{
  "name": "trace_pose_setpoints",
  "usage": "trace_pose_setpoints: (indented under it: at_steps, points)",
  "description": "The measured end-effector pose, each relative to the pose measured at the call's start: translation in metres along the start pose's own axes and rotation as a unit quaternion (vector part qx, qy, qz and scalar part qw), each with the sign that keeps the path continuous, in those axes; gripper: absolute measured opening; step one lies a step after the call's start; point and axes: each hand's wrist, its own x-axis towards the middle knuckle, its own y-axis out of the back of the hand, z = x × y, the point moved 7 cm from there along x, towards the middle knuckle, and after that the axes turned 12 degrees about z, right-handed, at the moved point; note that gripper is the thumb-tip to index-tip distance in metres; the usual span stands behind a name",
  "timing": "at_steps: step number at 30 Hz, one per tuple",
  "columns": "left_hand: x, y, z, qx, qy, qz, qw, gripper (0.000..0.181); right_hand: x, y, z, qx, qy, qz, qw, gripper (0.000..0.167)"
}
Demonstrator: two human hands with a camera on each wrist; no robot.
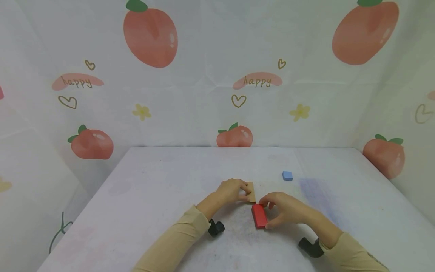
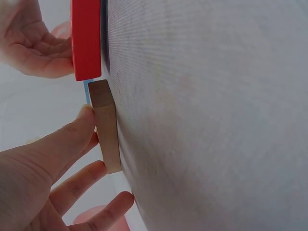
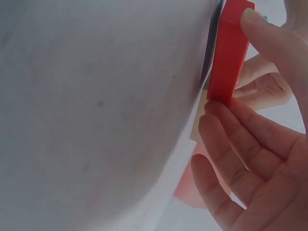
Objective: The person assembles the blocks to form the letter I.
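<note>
Just left of the table's middle line, my left hand (image 1: 232,190) holds a plain wooden block (image 1: 251,193) that lies flat. In the left wrist view, the thumb touches the near end of this wooden block (image 2: 107,132) and a fingertip meets its side. My right hand (image 1: 288,209) pinches a red block (image 1: 259,216) lengthwise, thumb at the near end and fingers at the far end. The right wrist view shows the red block (image 3: 230,53) between thumb and fingertips, a dark shadow alongside. Its far end is close to the wooden block's near end; whether they touch I cannot tell.
A small blue block (image 1: 287,176) sits farther back on the white table (image 1: 163,189), to the right of both hands. Behind the table hangs a white cloth (image 1: 204,49) printed with fruit. Dark wrist-worn devices (image 1: 216,228) show below the cuffs.
</note>
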Motion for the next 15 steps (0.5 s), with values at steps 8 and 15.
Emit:
trace_pose_setpoints:
  at_steps: [8, 15]
  points:
    - [0.0006, 0.0001, -0.0002, 0.001, 0.003, -0.002, 1.0, 0.029, 0.0027, -0.0021, -0.0035, -0.007, 0.008, 0.001, 0.9999, 0.054]
    - [0.0005, 0.0004, 0.0002, -0.001, 0.002, -0.005, 1.0, 0.026, 0.0047, -0.0036, -0.007, -0.013, 0.009, 0.0, 0.9999, 0.056]
